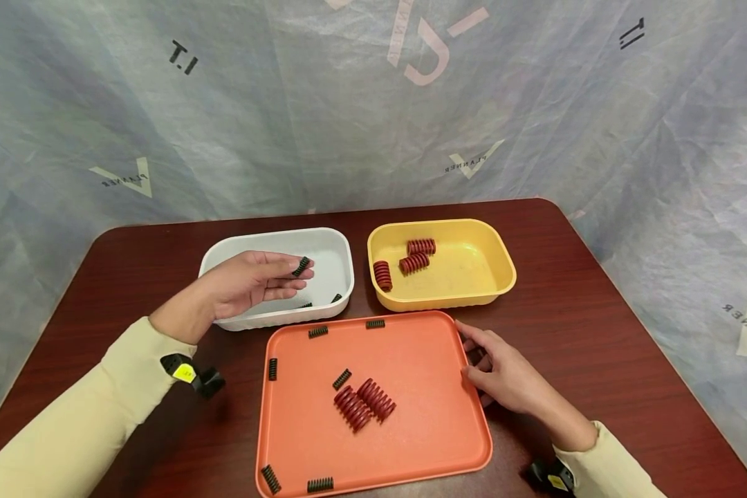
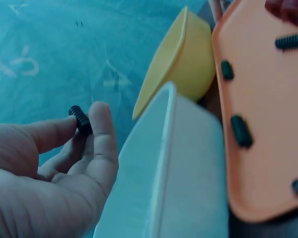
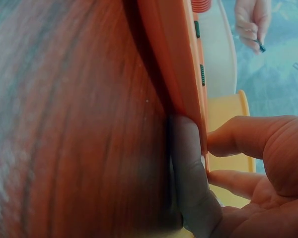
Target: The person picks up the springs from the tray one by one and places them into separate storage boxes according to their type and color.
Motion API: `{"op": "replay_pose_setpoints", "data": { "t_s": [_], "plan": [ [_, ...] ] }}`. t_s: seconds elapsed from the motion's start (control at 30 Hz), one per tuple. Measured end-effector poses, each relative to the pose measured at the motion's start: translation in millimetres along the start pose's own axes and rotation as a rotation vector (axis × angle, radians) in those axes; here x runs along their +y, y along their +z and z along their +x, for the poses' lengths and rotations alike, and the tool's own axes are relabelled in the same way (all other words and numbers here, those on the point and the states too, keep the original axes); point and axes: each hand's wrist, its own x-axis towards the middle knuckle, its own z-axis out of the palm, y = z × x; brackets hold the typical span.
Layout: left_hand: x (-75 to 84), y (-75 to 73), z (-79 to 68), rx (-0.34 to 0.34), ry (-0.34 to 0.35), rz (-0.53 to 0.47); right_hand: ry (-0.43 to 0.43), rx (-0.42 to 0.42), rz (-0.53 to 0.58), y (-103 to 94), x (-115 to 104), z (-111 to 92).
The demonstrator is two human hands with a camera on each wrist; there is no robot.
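Over the white bin (image 1: 342,294), my left hand (image 1: 249,283) pinches a small dark coil spring (image 1: 301,266) between thumb and fingers; the left wrist view shows the same spring (image 2: 80,119) held at the fingertips. Part of the bin is hidden behind this hand, and two dark springs (image 1: 336,298) show inside it. My right hand (image 1: 504,373) grips the right rim of the orange tray (image 1: 429,394), with the thumb on the rim and a finger against its underside. Lying on the tray are two large red springs (image 1: 376,399) and several small dark springs (image 1: 342,378).
To the right of the white bin stands a yellow bin (image 1: 473,270) with three red springs (image 1: 414,263) in it. Both bins are behind the tray on a dark wooden table (image 1: 573,304). A grey printed sheet (image 1: 324,124) hangs behind the table.
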Motion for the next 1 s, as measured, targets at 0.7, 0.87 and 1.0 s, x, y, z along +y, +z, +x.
{"op": "replay_pose_setpoints", "data": {
  "t_s": [0.7, 0.87, 1.0],
  "plan": [
    [25.1, -55.7, 32.3, 0.098, -0.156, 0.180, -0.001, -0.011, 0.006, -1.1, -1, 0],
    [31.5, -57.8, 45.1, 0.099, -0.231, 0.232, 0.016, -0.003, -0.014, -0.8, -1, 1],
    [33.6, -60.1, 52.7, 0.097, -0.283, 0.262, 0.021, 0.002, -0.026, -0.3, -2, 0]
  ]
}}
